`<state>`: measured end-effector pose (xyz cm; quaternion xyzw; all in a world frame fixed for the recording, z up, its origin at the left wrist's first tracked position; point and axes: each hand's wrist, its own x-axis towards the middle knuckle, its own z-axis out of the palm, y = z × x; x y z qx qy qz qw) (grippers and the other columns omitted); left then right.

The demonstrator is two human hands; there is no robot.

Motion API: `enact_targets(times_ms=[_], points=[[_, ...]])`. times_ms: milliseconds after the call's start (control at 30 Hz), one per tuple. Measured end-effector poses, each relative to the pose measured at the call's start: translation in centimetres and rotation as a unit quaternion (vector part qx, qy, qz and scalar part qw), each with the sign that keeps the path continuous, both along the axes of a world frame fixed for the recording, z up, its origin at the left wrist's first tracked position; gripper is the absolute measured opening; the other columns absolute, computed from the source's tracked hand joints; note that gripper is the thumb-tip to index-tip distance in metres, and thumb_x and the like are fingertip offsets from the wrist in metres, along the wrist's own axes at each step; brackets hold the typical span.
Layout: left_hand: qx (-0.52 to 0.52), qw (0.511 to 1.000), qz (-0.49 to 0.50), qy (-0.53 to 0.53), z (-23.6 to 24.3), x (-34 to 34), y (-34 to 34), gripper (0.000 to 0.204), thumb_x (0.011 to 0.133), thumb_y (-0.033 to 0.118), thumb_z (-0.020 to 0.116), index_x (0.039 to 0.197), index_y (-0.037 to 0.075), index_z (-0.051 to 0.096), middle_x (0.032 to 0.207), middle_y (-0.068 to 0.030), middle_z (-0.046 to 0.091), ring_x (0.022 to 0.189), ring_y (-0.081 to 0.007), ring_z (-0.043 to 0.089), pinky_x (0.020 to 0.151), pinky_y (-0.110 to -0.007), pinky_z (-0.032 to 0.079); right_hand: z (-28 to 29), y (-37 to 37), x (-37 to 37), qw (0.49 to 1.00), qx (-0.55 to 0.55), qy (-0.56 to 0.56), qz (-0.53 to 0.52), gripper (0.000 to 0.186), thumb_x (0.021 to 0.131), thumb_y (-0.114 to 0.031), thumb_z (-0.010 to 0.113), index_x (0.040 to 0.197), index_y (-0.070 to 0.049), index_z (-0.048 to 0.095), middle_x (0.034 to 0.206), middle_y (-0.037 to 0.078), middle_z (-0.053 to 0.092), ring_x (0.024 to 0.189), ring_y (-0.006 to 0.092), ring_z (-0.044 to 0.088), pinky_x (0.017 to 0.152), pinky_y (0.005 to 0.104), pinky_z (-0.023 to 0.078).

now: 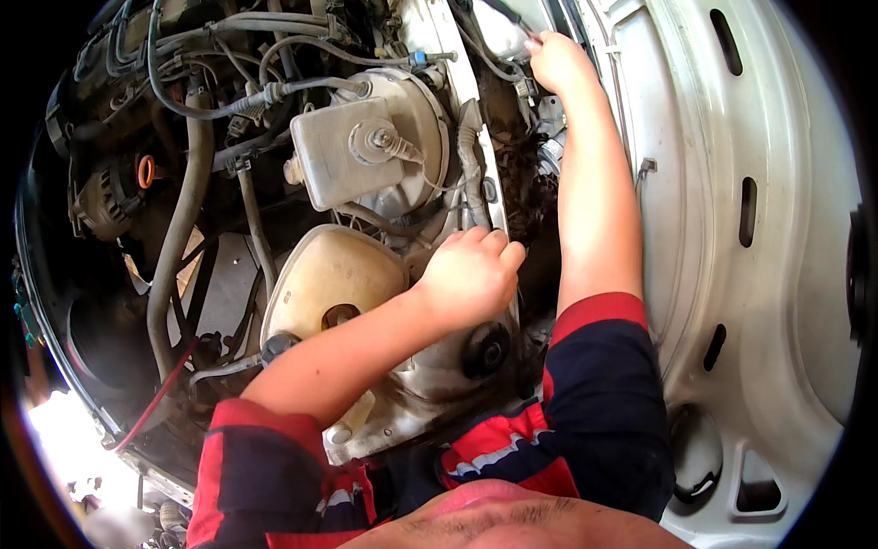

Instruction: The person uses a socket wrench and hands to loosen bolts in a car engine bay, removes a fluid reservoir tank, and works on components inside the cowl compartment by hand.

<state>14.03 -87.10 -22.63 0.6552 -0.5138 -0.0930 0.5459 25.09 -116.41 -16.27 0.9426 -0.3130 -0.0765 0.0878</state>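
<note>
My left hand (471, 279) is closed in a fist, knuckles up, at the metal ridge (492, 169) along the engine bay. Its fingertips are hidden, so I cannot tell what they grip, if anything. Beside it are a yellowed plastic tank (334, 274) and a round black cap (486, 349). My right arm reaches far forward, and my right hand (560, 64) is closed on a thin dark rod-like tool (503, 11) near the top edge. Only part of that tool shows; its kind is unclear. Below the hand lies a recess (535, 156) with wiring and dry debris.
A grey brake fluid reservoir (340, 151) stands before the round brake booster (425, 137). Hoses (187, 238) and an alternator (105, 201) fill the left. The raised pale hood (759, 183) walls off the right side. A thin red rod (160, 393) slants at lower left.
</note>
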Motion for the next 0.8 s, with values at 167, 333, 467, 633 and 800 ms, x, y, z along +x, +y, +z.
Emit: enact_targets(times_ms=[167, 333, 467, 633, 800], points=[[0.022, 0.995, -0.070, -0.061, -1.4, -0.5, -0.2, 0.012, 0.074, 0.016, 0.065, 0.076, 0.008, 0.055, 0.070, -0.0078, 0.059, 0.066, -0.0277, 0.062, 0.058, -0.041, 0.052, -1.5, -3.6, 0.7, 0.987, -0.009, -0.051, -0.149, 0.054, 0.102, -0.043, 0.040, 0.117, 0.002, 0.066, 0.118, 0.029, 0.064, 0.115, 0.0431, 0.059, 0.099, 0.0475, 0.046], [0.048, 0.993, -0.078, -0.079, -1.8, -0.4, 0.0, 0.012, 0.075, 0.017, 0.064, 0.076, 0.008, 0.056, 0.070, -0.0080, 0.061, 0.064, -0.0280, 0.064, 0.058, -0.041, 0.052, -0.5, -1.3, -1.1, 0.992, 0.098, -0.064, -0.037, 0.033, 0.102, -0.025, 0.048, 0.119, -0.004, 0.066, 0.115, 0.026, 0.066, 0.108, 0.0408, 0.063, 0.098, 0.0462, 0.048], [0.048, 0.993, -0.076, -0.081, -1.6, 0.0, -0.5, 0.011, 0.076, 0.017, 0.063, 0.078, 0.007, 0.057, 0.071, -0.0085, 0.063, 0.065, -0.0284, 0.065, 0.059, -0.041, 0.053, -1.0, -2.3, -2.6, 0.988, 0.038, -0.056, 0.138, 0.030, 0.100, -0.016, 0.052, 0.125, -0.008, 0.064, 0.119, 0.022, 0.065, 0.110, 0.0378, 0.063, 0.098, 0.0441, 0.048], [0.075, 0.992, -0.069, -0.069, -2.1, 0.8, -0.9, 0.011, 0.078, 0.018, 0.062, 0.080, 0.006, 0.059, 0.073, -0.0100, 0.064, 0.069, -0.0296, 0.066, 0.062, -0.042, 0.054, -1.2, -0.8, 0.6, 0.997, -0.030, -0.013, -0.070, 0.050, 0.102, -0.040, 0.039, 0.121, -0.001, 0.064, 0.122, 0.027, 0.062, 0.119, 0.0419, 0.057, 0.103, 0.0457, 0.044], [0.116, 0.988, -0.086, -0.049, -1.6, 1.3, -1.6, 0.013, 0.081, 0.018, 0.061, 0.084, 0.005, 0.063, 0.079, -0.0121, 0.067, 0.075, -0.0320, 0.068, 0.068, -0.044, 0.055, -1.7, -5.3, 0.9, 0.991, -0.005, 0.004, -0.133, 0.054, 0.102, -0.040, 0.035, 0.121, 0.002, 0.064, 0.117, 0.028, 0.064, 0.113, 0.0433, 0.061, 0.097, 0.0469, 0.048]])
